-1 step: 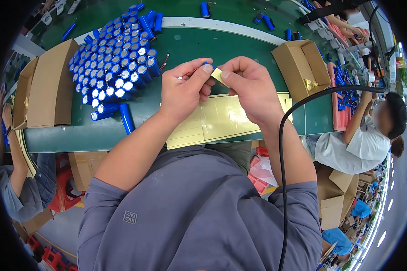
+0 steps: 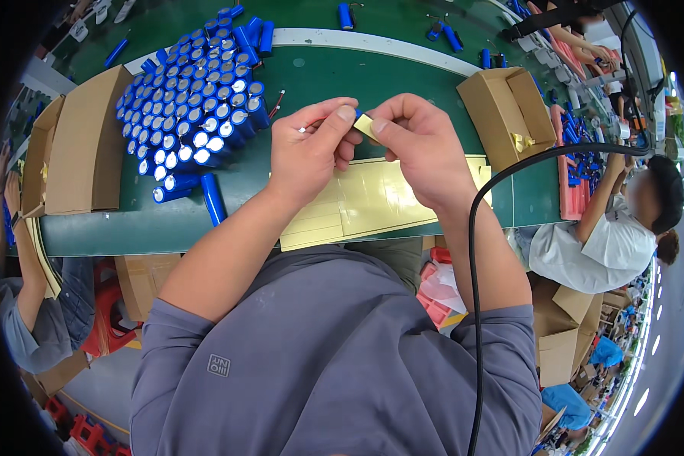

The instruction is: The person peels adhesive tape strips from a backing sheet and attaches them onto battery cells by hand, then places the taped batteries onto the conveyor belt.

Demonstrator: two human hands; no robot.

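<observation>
My left hand [image 2: 305,152] pinches a small blue battery [image 2: 359,115], mostly hidden by the fingers. A wire with a white connector [image 2: 302,130] sticks out on that hand's left side. Between the thumb and fingers of my right hand [image 2: 427,148] is a small pale yellow sticker [image 2: 365,125], held up against the battery's end. Below both hands, glossy yellow sheets [image 2: 387,199] lie on the green table. To the left stands a dense cluster of blue cylindrical batteries [image 2: 197,99], with a single blue battery [image 2: 213,199] lying at its near edge.
Cardboard boxes stand on the table at left [image 2: 91,144] and right [image 2: 501,114]. A black cable [image 2: 479,220] arcs over my right arm. A white strip [image 2: 372,42] crosses the table's far side. On the right, a person in white [image 2: 585,254] sits beside a pink tray [image 2: 574,201].
</observation>
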